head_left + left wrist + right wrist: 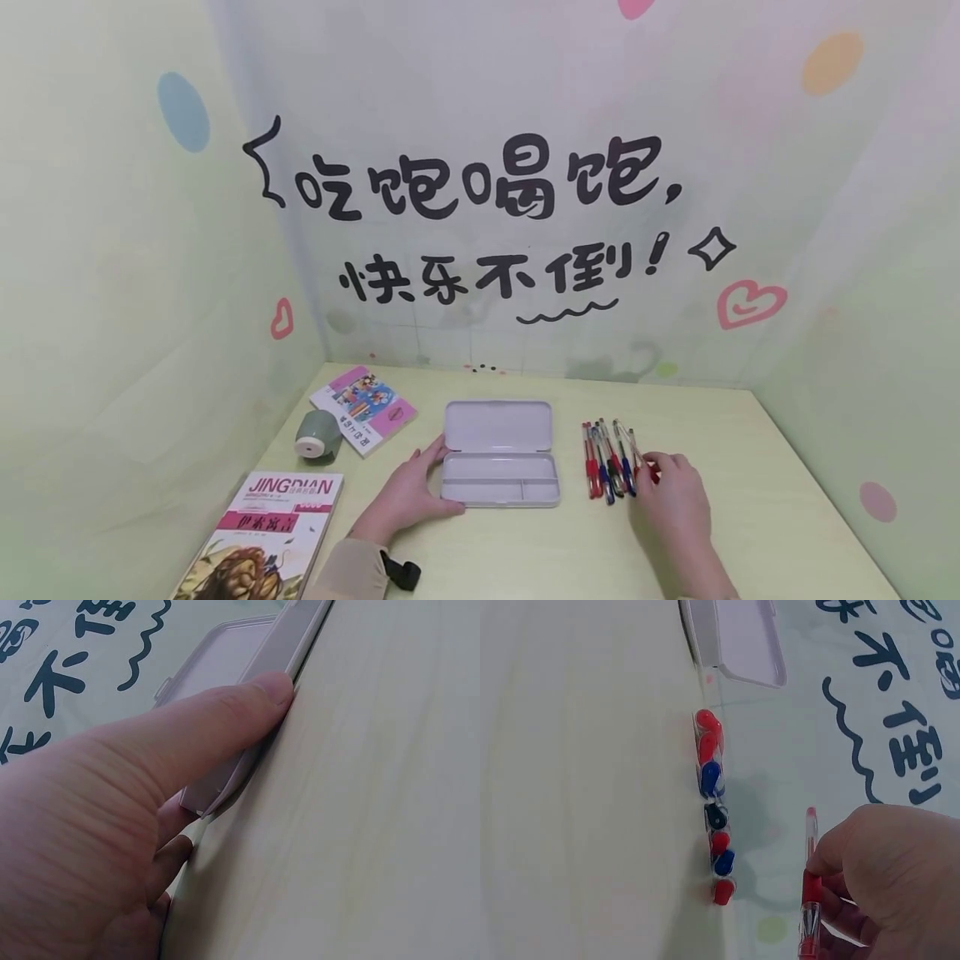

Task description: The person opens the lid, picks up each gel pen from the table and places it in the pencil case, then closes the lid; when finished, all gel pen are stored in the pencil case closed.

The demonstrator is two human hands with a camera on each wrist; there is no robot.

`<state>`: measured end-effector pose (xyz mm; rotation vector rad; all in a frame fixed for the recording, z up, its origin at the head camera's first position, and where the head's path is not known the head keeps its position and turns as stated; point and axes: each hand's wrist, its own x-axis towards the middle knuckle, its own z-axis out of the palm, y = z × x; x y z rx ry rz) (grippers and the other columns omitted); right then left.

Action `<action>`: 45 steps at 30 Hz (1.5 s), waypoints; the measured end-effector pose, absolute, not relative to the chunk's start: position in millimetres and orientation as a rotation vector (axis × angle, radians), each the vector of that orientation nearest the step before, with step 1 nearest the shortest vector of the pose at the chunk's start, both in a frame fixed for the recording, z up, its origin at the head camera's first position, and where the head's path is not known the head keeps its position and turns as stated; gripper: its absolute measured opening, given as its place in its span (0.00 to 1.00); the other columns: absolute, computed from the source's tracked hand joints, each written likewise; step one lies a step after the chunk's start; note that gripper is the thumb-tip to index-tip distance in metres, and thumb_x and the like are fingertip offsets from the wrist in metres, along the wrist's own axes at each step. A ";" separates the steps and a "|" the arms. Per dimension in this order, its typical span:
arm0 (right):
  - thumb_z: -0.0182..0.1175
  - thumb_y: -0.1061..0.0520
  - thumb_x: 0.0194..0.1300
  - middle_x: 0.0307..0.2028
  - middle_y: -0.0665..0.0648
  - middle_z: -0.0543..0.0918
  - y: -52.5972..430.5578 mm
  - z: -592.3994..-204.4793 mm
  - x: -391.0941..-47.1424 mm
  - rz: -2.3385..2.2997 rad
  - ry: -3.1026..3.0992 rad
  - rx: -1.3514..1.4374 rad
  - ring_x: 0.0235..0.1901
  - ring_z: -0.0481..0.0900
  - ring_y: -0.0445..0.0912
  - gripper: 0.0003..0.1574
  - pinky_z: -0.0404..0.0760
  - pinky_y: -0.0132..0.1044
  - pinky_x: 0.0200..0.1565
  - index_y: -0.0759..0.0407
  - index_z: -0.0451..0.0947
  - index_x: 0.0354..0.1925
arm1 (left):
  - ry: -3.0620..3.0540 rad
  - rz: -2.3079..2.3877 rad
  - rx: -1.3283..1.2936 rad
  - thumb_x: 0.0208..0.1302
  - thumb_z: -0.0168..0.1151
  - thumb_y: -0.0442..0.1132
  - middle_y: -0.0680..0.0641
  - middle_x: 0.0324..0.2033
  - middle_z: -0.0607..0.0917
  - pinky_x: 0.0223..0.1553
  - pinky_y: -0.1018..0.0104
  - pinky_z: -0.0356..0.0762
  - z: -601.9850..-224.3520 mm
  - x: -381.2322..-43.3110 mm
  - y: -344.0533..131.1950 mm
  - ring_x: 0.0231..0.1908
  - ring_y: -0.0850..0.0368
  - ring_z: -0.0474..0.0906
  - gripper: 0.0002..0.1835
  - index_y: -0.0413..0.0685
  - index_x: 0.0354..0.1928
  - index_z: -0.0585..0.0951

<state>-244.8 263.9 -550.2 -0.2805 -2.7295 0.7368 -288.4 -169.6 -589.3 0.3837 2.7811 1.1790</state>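
Observation:
An open, pale lilac pencil case (498, 427) lies on the table with its lid tipped back and its divided tray bare. My left hand (408, 493) grips the case's left end; in the left wrist view the thumb (247, 705) presses along the front edge and the fingers go behind, partly hidden. To the right of the case, several gel pens (606, 467) with red, blue and black grips lie side by side. My right hand (678, 496), at their right end, pinches a red pen (811, 889) between thumb and fingers, apart from the other pens in the right wrist view.
At the left stands a grey-green rounded device (318, 436) with a white front, beside a pink-and-white booklet (365, 410). A thicker book (262, 533) with a lion cover lies at the front left. Printed cloth walls (480, 350) enclose the table (525, 550).

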 end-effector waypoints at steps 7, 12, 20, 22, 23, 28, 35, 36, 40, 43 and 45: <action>0.68 0.61 0.71 0.47 0.66 0.86 220.5 -545.6 -250.4 0.698 -2.613 0.033 0.44 0.82 0.60 0.12 0.86 0.57 0.46 0.64 0.89 0.51 | 2.776 1.180 0.390 0.43 0.90 0.62 0.56 0.80 0.76 0.83 0.21 0.52 -588.8 -289.6 -168.8 0.83 0.20 0.55 0.76 0.48 0.89 0.55; 0.74 0.64 0.66 0.42 0.59 0.88 183.6 -552.6 -262.4 0.582 -2.500 0.296 0.44 0.83 0.56 0.08 0.85 0.54 0.48 0.57 0.90 0.43 | 2.780 1.180 0.377 0.43 0.90 0.62 0.56 0.80 0.76 0.83 0.21 0.53 -586.0 -290.3 -169.3 0.84 0.21 0.55 0.75 0.48 0.89 0.55; 0.72 0.59 0.71 0.43 0.52 0.88 136.1 -552.7 -271.3 0.538 -2.664 0.438 0.44 0.80 0.50 0.05 0.83 0.50 0.50 0.49 0.90 0.43 | 2.776 1.180 0.371 0.43 0.90 0.63 0.54 0.80 0.76 0.83 0.22 0.54 -586.3 -290.0 -169.2 0.84 0.21 0.55 0.75 0.50 0.89 0.55; 0.72 0.58 0.72 0.43 0.50 0.87 127.4 -553.7 -274.5 0.540 -2.722 0.444 0.45 0.80 0.49 0.04 0.83 0.49 0.51 0.48 0.90 0.44 | 2.774 1.181 0.370 0.43 0.90 0.63 0.54 0.80 0.76 0.83 0.22 0.54 -586.7 -290.0 -169.3 0.84 0.21 0.55 0.75 0.50 0.89 0.55; 0.72 0.57 0.72 0.43 0.50 0.87 123.6 -554.2 -276.0 0.538 -2.738 0.454 0.46 0.80 0.49 0.05 0.84 0.49 0.51 0.47 0.90 0.44 | 2.774 1.183 0.370 0.43 0.90 0.63 0.54 0.80 0.76 0.83 0.22 0.54 -586.8 -290.0 -169.3 0.84 0.21 0.55 0.75 0.50 0.89 0.55; 0.73 0.58 0.70 0.43 0.49 0.87 109.5 -557.8 -279.6 0.529 -2.782 0.521 0.47 0.80 0.48 0.06 0.83 0.50 0.52 0.47 0.90 0.44 | 2.768 1.191 0.361 0.43 0.90 0.64 0.54 0.80 0.76 0.83 0.22 0.54 -588.0 -290.1 -169.0 0.84 0.22 0.55 0.75 0.52 0.89 0.55; 0.71 0.59 0.70 0.41 0.49 0.87 100.2 -560.8 -278.4 0.611 -2.798 0.567 0.44 0.81 0.48 0.06 0.84 0.50 0.50 0.47 0.91 0.43 | 2.772 1.185 0.363 0.42 0.90 0.64 0.54 0.81 0.75 0.83 0.21 0.55 -589.4 -289.8 -168.9 0.84 0.22 0.55 0.76 0.53 0.90 0.55; 0.71 0.59 0.71 0.41 0.50 0.88 99.7 -561.1 -278.0 0.627 -2.801 0.566 0.43 0.82 0.48 0.06 0.85 0.51 0.50 0.48 0.91 0.43 | 2.768 1.191 0.367 0.42 0.90 0.64 0.54 0.81 0.75 0.82 0.21 0.54 -588.9 -289.4 -168.8 0.84 0.21 0.55 0.76 0.53 0.90 0.55; 0.69 0.59 0.73 0.41 0.51 0.88 98.8 -561.2 -275.9 0.687 -2.829 0.557 0.43 0.83 0.49 0.07 0.87 0.54 0.52 0.49 0.92 0.46 | 2.769 1.194 0.374 0.42 0.90 0.64 0.54 0.80 0.76 0.82 0.20 0.54 -588.3 -288.1 -169.0 0.83 0.20 0.55 0.76 0.51 0.89 0.55; 0.68 0.58 0.74 0.41 0.51 0.88 99.0 -562.6 -275.2 0.706 -2.846 0.549 0.44 0.82 0.49 0.08 0.87 0.54 0.53 0.49 0.92 0.47 | 2.779 1.182 0.371 0.42 0.90 0.64 0.54 0.80 0.76 0.82 0.21 0.55 -589.1 -287.7 -169.3 0.83 0.21 0.56 0.76 0.51 0.89 0.55; 0.68 0.57 0.75 0.42 0.50 0.88 99.5 -563.9 -275.6 0.704 -2.848 0.549 0.44 0.82 0.49 0.08 0.87 0.54 0.53 0.49 0.92 0.47 | 2.784 1.177 0.374 0.42 0.90 0.64 0.54 0.80 0.76 0.82 0.21 0.55 -588.8 -287.6 -169.4 0.83 0.20 0.56 0.76 0.51 0.89 0.55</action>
